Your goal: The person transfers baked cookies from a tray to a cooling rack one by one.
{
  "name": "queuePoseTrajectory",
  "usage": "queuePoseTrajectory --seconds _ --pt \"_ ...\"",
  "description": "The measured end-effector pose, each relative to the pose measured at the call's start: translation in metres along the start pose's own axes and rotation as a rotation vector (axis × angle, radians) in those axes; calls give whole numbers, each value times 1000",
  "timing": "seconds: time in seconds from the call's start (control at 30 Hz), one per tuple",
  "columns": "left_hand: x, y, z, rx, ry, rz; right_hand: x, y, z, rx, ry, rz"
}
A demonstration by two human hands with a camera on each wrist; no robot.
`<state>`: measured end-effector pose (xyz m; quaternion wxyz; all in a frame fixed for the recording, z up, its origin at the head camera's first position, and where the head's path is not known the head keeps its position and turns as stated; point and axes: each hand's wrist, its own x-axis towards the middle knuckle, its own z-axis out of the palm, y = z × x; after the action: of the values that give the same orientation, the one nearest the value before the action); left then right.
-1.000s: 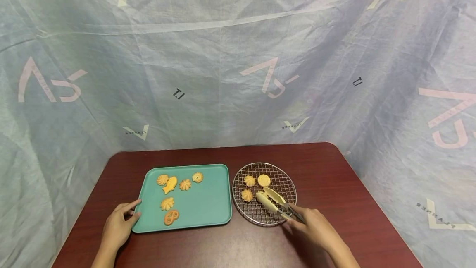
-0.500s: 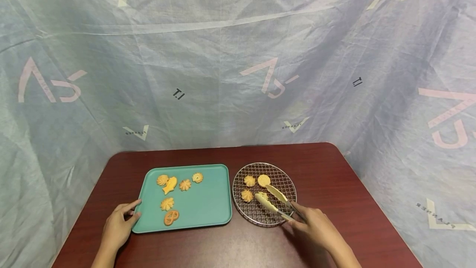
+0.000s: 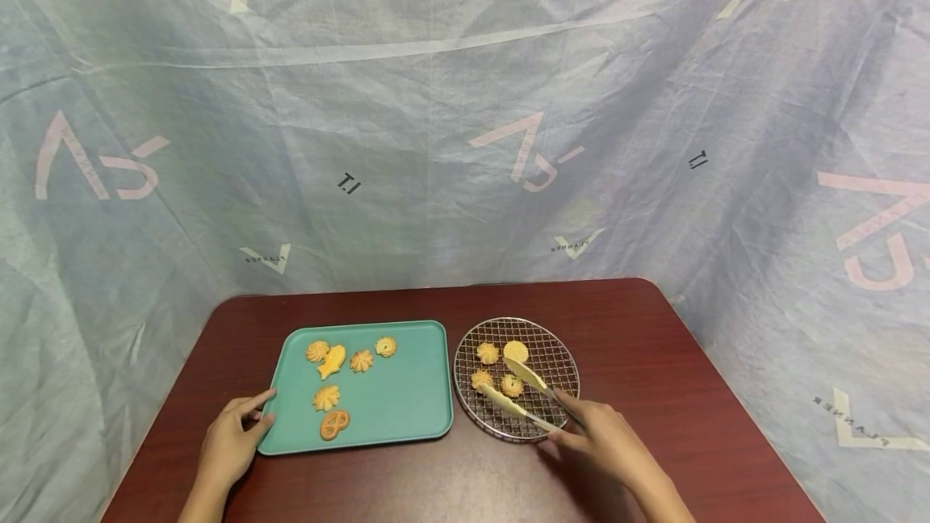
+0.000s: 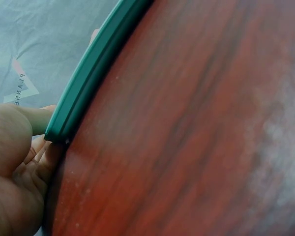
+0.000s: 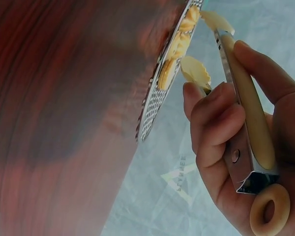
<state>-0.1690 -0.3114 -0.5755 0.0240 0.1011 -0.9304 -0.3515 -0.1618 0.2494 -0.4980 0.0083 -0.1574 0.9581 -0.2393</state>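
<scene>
My right hand (image 3: 606, 434) holds a pair of tongs (image 5: 253, 108) with pale yellow tips. The tongs' arms are spread over a round wire rack (image 3: 501, 422), one tip by the round biscuit (image 3: 515, 351), the other by a flower-shaped cookie (image 3: 481, 379). Between them a piped cookie (image 3: 512, 386) lies on the mesh. Another flower-shaped cookie (image 3: 488, 353) sits further back. At the left, my left hand (image 3: 231, 438) grips the near left edge of a green tray (image 3: 400, 386). In the left wrist view its fingers partly pass behind the tray's rim.
On the tray lie a fish-shaped biscuit (image 3: 332, 361), a pretzel (image 3: 335, 424) and several piped cookies, one of them a swirl cookie (image 3: 316, 351). Tray and rack stand side by side on a dark red wooden table (image 3: 407, 483). A grey cloth (image 3: 429, 144) hangs behind and around.
The tongs have spread apart and shifted left, leaving the piped cookie on the rack in plain sight between their tips. My left hand and the tray have stayed put.
</scene>
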Motion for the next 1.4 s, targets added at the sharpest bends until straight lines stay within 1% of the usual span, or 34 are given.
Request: queuePoseTrajectory --seconds 0.1,0.23,0.43,0.6,0.73,0.87,0.97,1.2,1.4 --pt "0 0 0 -1 -4 -4 4 -4 3 2 -2 -7" --pt "1 -1 0 -2 -4 -4 9 -9 9 11 2 -40" --pt "1 -2 0 2 -1 6 19 -20 17 2 9 -48" --pt "0 -1 0 -4 -7 1 28 -29 23 5 -15 -65" --pt "0 -1 0 -11 -5 1 35 -36 27 4 -23 -97" --pt "0 -1 0 -10 -4 0 41 -40 33 5 -13 -139" --pt "0 -2 1 -9 -3 -1 45 -43 36 -5 -7 -150" --pt "1 -3 1 -12 -4 6 55 -53 41 -18 -18 -140" --pt "2 -3 1 -10 -1 17 65 -63 45 -27 -22 -162"
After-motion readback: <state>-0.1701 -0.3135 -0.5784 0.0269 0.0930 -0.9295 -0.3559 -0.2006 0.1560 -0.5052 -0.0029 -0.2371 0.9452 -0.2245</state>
